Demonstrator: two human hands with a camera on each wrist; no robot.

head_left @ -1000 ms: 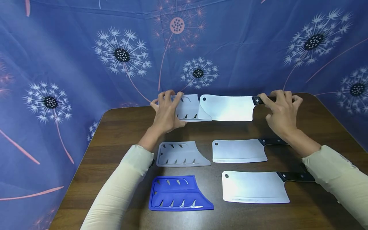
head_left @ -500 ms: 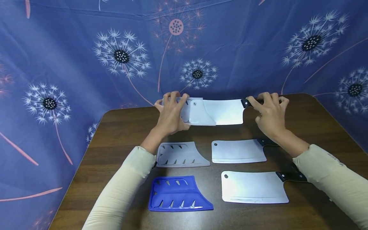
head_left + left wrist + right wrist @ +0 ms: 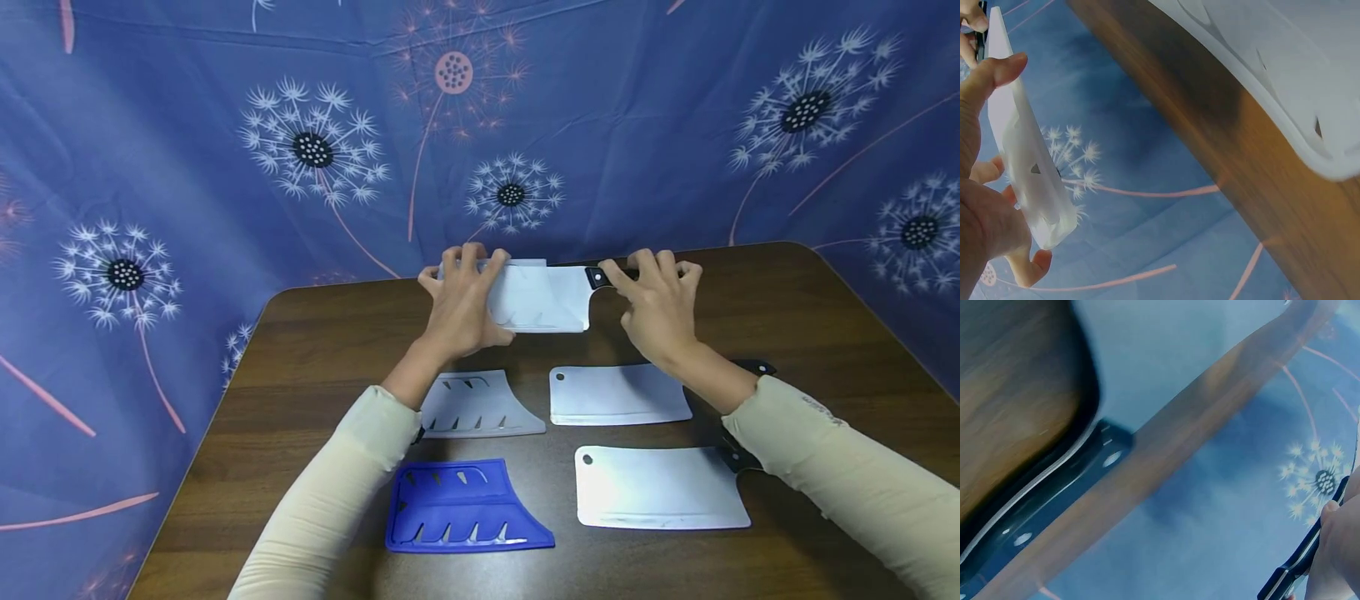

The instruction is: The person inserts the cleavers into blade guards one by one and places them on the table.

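Observation:
My left hand grips a translucent white blade guard near the table's far edge, thumb below and fingers over the top. The left wrist view shows that guard held on edge between thumb and fingers. My right hand holds the black handle of a cleaver. Most of its blade lies inside the guard, with a short part by the handle showing. In the right wrist view, the gripped handle runs beneath my fingers.
On the brown table lie a second white guard and a blue guard. To their right rest a cleaver and, nearer, another cleaver. My right forearm partly covers their handles. A blue dandelion-print cloth hangs behind.
My right hand has moved left, sliding the cleaver's blade from the guard's mouth deep into it. My left hand, still on the guard, has shifted slightly right. The other cleavers and guards stay put.

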